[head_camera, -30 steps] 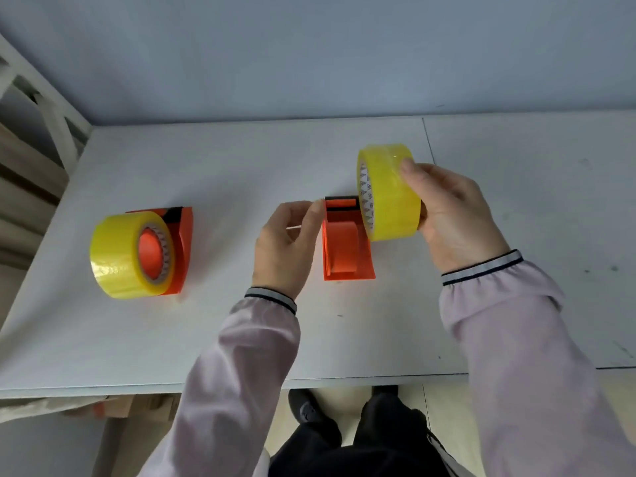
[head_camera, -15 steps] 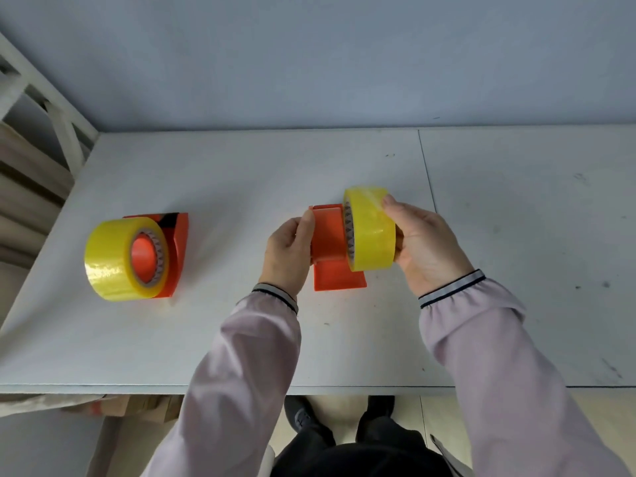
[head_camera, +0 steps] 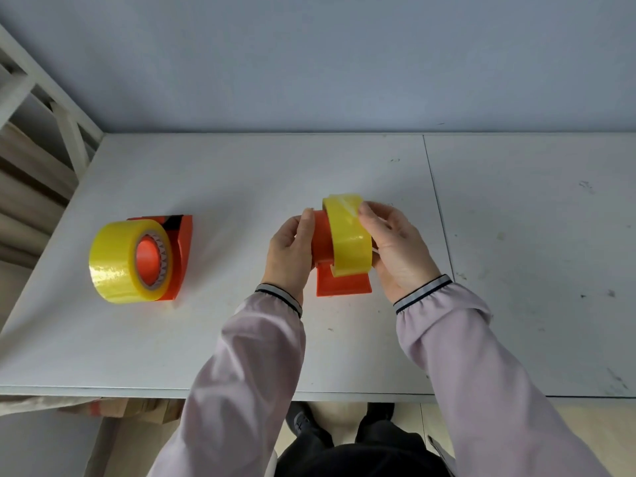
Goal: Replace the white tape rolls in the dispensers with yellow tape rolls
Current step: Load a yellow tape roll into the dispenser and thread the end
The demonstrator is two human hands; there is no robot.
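An orange tape dispenser (head_camera: 342, 285) stands on the white table (head_camera: 241, 346) near its middle. My left hand (head_camera: 292, 251) grips the dispenser's left side. A yellow tape roll (head_camera: 349, 235) sits upright over the dispenser's orange hub, and my right hand (head_camera: 395, 246) holds the roll from the right, thumb on its top. At the left stands a second orange dispenser (head_camera: 182, 249) with another yellow tape roll (head_camera: 127, 266) on its hub. No white roll is in view.
A grey wall rises just behind the table. A white frame (head_camera: 51, 108) stands off the table's left end. A seam (head_camera: 437, 208) runs across the tabletop right of my hands. Cardboard (head_camera: 120, 407) lies under the front edge.
My right hand has brought the yellow roll down from above the middle dispenser and onto its hub. My left hand has stayed on the dispenser's left side.
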